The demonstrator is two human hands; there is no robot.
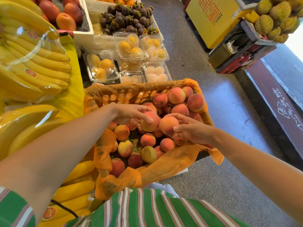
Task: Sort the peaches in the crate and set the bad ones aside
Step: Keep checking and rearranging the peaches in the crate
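A crate lined with orange paper (pixel 172 159) stands in front of me, holding several peaches; a heap of them (pixel 177 99) fills its far right corner and others (pixel 125 148) lie low in the near part. My left hand (pixel 129 114) grips one peach (pixel 148 124) from above, over the middle of the crate. Just right of it, my right hand (pixel 191 131) holds a second peach (pixel 168 125) between thumb and fingers. The two peaches almost touch.
Wrapped banana bunches (pixel 32 63) crowd the left side and the near left corner. Clear boxes of yellow fruit (pixel 129 46) stand beyond the crate, with mangosteens (pixel 127 18) and mangoes (pixel 65 13) further back. Grey floor (pixel 213 185) lies to the right, with a durian stand (pixel 272 18) far right.
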